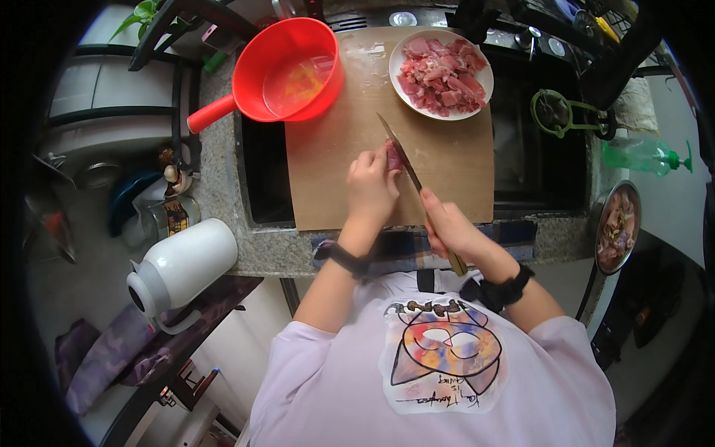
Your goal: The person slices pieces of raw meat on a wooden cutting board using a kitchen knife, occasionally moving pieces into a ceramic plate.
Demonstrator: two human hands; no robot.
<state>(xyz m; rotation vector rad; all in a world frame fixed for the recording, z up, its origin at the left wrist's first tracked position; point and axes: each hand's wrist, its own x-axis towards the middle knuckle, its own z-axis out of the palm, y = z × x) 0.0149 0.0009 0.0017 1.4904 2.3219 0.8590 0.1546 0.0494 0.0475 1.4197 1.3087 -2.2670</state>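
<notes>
My left hand presses a small piece of raw red meat against a wooden cutting board, its fingers bent over the meat's left side. In my right hand is a kitchen knife, gripped by its handle, with the blade along the right side of the meat and its tip pointing away from me. Beyond the knife, a white plate heaped with cut raw meat rests on the board's far right corner. A red plastic ladle containing liquid with something yellowish overlaps the board's far left corner.
The board lies across a dark sink. At right are a green-handled strainer, a green pump bottle and a metal dish of meat. A white vacuum jug and a glass jar stand left on the stone counter.
</notes>
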